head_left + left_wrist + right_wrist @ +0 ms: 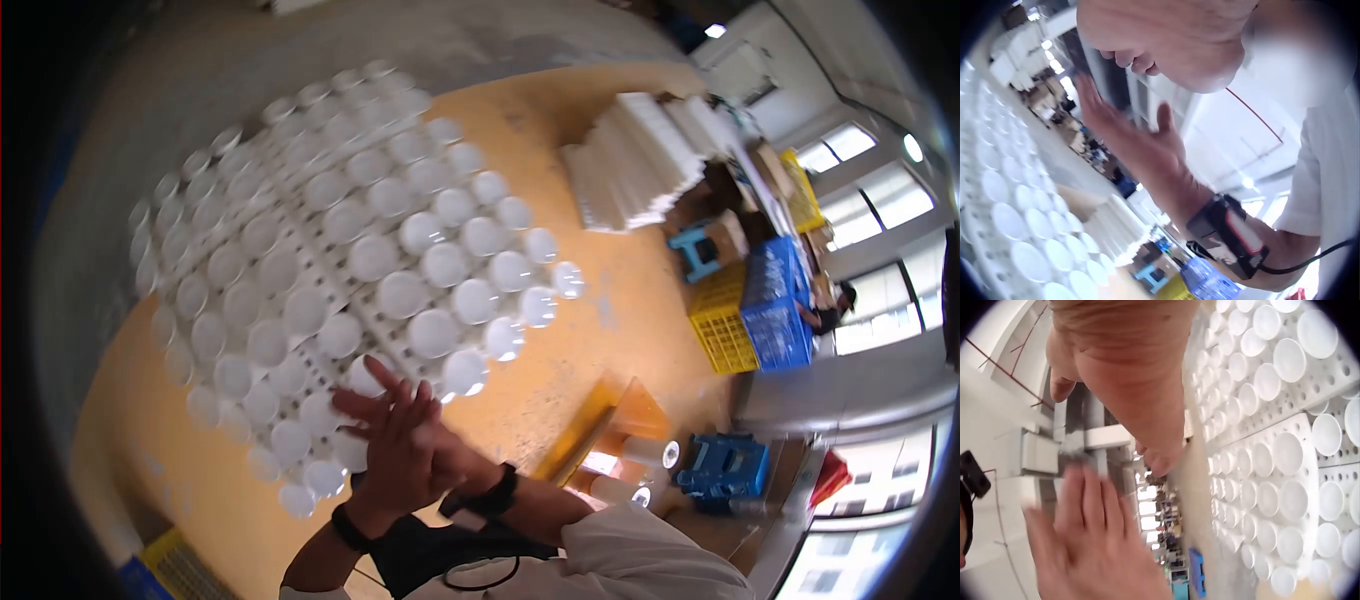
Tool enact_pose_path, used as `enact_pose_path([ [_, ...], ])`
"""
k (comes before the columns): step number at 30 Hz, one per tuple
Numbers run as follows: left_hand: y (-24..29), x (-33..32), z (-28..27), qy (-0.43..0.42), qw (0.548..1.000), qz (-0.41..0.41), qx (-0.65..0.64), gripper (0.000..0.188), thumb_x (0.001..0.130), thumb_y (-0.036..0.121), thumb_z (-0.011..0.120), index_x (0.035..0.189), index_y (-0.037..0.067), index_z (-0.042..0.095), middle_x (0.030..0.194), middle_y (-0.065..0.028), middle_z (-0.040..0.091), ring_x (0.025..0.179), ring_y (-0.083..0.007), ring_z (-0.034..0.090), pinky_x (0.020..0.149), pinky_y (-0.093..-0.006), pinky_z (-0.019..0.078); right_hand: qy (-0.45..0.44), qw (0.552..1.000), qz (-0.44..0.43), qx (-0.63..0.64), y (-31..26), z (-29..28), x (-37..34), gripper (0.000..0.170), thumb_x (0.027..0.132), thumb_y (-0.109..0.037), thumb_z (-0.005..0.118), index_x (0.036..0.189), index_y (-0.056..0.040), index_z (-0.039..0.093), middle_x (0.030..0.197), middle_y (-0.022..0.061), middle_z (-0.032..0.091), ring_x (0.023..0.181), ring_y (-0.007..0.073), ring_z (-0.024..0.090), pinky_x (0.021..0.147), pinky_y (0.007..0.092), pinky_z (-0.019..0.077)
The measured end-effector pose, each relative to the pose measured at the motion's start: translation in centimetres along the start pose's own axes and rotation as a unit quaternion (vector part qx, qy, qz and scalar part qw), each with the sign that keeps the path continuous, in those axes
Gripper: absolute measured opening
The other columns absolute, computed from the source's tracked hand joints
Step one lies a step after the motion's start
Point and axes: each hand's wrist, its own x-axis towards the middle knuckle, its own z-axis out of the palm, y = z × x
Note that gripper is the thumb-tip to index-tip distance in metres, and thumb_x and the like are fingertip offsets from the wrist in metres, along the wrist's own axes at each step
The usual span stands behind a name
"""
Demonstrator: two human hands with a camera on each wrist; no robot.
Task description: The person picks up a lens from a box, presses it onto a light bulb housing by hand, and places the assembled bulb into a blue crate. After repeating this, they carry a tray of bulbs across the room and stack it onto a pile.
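Observation:
My left hand [397, 465] and right hand [452, 458] are close together over the near edge of the tray of cups, overlapping in the head view. Fingers on both are extended, and neither holds anything. In the left wrist view the right hand [1138, 140] has straight fingers with the thumb apart. The right wrist view shows the left hand [1094, 540] blurred, fingers spread. Beyond the hands, many round white cups [435, 333] stand in rows on white perforated boards [325, 245].
The boards lie on a tan table [520, 120]. White stacked boards [640, 160] stand at its far right. Yellow [722, 315] and blue crates [775, 305] are beyond, with a person [828, 308] behind. White rolls [650, 452] and a blue stool [722, 465] are at right.

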Motion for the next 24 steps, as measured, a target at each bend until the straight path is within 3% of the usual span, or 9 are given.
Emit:
enact_pose_path([
  [3,9.5,4.5,5.4,-0.032,0.999,-0.013,0.023,0.088,0.085,0.065,0.039,0.126,-0.013,0.039,0.136,-0.0320,0.034,0.129,-0.0494,0.027,0.106,-0.0563,0.0213,0.015,0.996,-0.087,-0.029,-6.6,-0.9,-9.4,0.094,0.079,-0.046,0.061,0.148,-0.0138,0.005,0.149,0.0195,0.020,0.138,0.0312,0.021,0.111,0.0458,0.0197],
  [8,20.7,13.2,15.9,-0.129,0.976,0.158,-0.078,0.093,0.082,0.072,0.035,0.128,-0.008,0.042,0.138,-0.0280,0.035,0.133,-0.0441,0.026,0.108,-0.0552,0.0168,0.062,0.977,-0.205,-0.017,-13.8,-4.1,-23.2,0.094,0.080,-0.045,0.060,0.148,-0.0136,0.003,0.149,0.0204,0.019,0.137,0.0330,0.021,0.111,0.0462,0.0206],
  [10,21.4,16.8,19.9,-0.269,0.920,0.276,-0.065,0.094,0.081,0.074,0.032,0.129,-0.006,0.042,0.138,-0.0288,0.036,0.133,-0.0443,0.025,0.108,-0.0559,0.0162,0.076,0.971,-0.226,-0.010,-16.8,-5.8,-27.3,0.094,0.081,-0.045,0.060,0.147,-0.0135,0.003,0.149,0.0208,0.018,0.137,0.0337,0.021,0.111,0.0464,0.0210],
  [14,24.9,20.2,27.9,-0.270,0.895,0.348,-0.068,0.093,0.082,0.073,0.028,0.133,-0.004,0.038,0.142,-0.0279,0.029,0.136,-0.0427,0.019,0.109,-0.0555,0.0120,0.113,0.955,-0.274,-0.023,-22.3,-8.6,-32.7,0.082,0.086,-0.045,0.054,0.147,-0.0162,0.007,0.149,0.0213,0.016,0.137,0.0367,0.021,0.110,0.0473,0.0257],
  [16,26.3,21.1,31.8,-0.207,0.932,0.275,-0.114,0.093,0.084,0.071,0.025,0.136,-0.006,0.034,0.145,-0.0282,0.022,0.137,-0.0432,0.015,0.109,-0.0568,0.0105,0.144,0.927,-0.346,0.001,-25.3,-10.2,-33.7,0.080,0.085,-0.045,0.054,0.147,-0.0175,0.012,0.149,0.0203,0.017,0.137,0.0363,0.020,0.111,0.0502,0.0220],
  [18,26.8,22.9,35.4,-0.222,0.925,0.291,-0.102,0.092,0.086,0.069,0.026,0.139,-0.006,0.027,0.147,-0.0281,0.016,0.138,-0.0424,0.011,0.109,-0.0552,0.0097,0.180,0.889,-0.419,-0.045,-28.8,-12.9,-35.5,0.071,0.091,-0.056,0.034,0.148,-0.0179,0.014,0.150,0.0135,0.021,0.135,0.0375,0.026,0.111,0.0503,0.0206],
  [20,27.4,24.8,39.2,-0.211,0.919,0.305,-0.133,0.090,0.088,0.066,0.028,0.140,-0.007,0.023,0.147,-0.0280,0.016,0.139,-0.0409,0.010,0.111,-0.0514,0.0106,0.203,0.865,-0.438,-0.141,-32.9,-15.9,-37.8,0.069,0.092,-0.052,0.034,0.148,-0.0166,0.014,0.149,0.0164,0.022,0.135,0.0369,0.026,0.109,0.0496,0.0241],
  [22,27.4,27.7,43.5,-0.198,0.915,0.322,-0.140,0.089,0.088,0.065,0.030,0.141,-0.007,0.020,0.147,-0.0283,0.016,0.139,-0.0406,0.012,0.111,-0.0489,0.0128,0.129,0.849,-0.509,0.054,-37.6,-19.4,-38.4,0.069,0.091,-0.046,0.039,0.148,-0.0165,0.012,0.150,0.0171,0.020,0.133,0.0371,0.029,0.108,0.0513,0.0254],
  [24,27.7,31.4,47.5,-0.208,0.916,0.327,-0.106,0.088,0.089,0.064,0.032,0.141,-0.007,0.021,0.147,-0.0288,0.017,0.137,-0.0417,0.016,0.111,-0.0499,0.0149,0.170,0.845,-0.500,0.087,-43.1,-21.8,-39.3,0.072,0.088,-0.048,0.047,0.147,-0.0150,0.019,0.148,0.0178,0.026,0.131,0.0362,0.033,0.108,0.0479,0.0269],
])
